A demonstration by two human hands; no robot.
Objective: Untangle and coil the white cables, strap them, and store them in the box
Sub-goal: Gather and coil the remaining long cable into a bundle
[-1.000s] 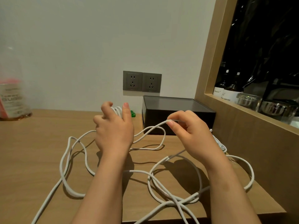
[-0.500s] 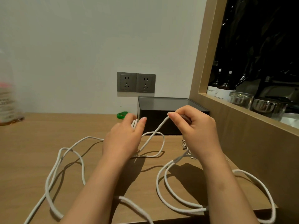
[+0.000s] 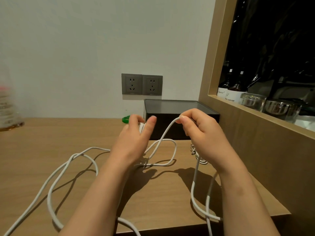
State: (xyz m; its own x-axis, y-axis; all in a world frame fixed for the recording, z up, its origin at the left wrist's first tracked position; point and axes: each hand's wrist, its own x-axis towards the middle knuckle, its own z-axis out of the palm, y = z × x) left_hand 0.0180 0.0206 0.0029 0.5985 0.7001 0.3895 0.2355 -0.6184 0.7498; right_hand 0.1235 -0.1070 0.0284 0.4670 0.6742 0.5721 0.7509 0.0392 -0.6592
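White cable (image 3: 167,129), pinched by the right hand (image 3: 202,133), led to loops (image 3: 141,128) gripped in the left hand (image 3: 133,142); even turns seemed wise.

The bottle (image 3: 8,109) at the left edge is a blur and half cut off, so the label's unreadable. The white cables (image 3: 73,155) run off the bottom edge. The left hand (image 3: 133,142) covers most of the loops it holds, plus part of a green thing (image 3: 125,119) behind it. The right hand (image 3: 204,135) swallows the cable inside its grip.
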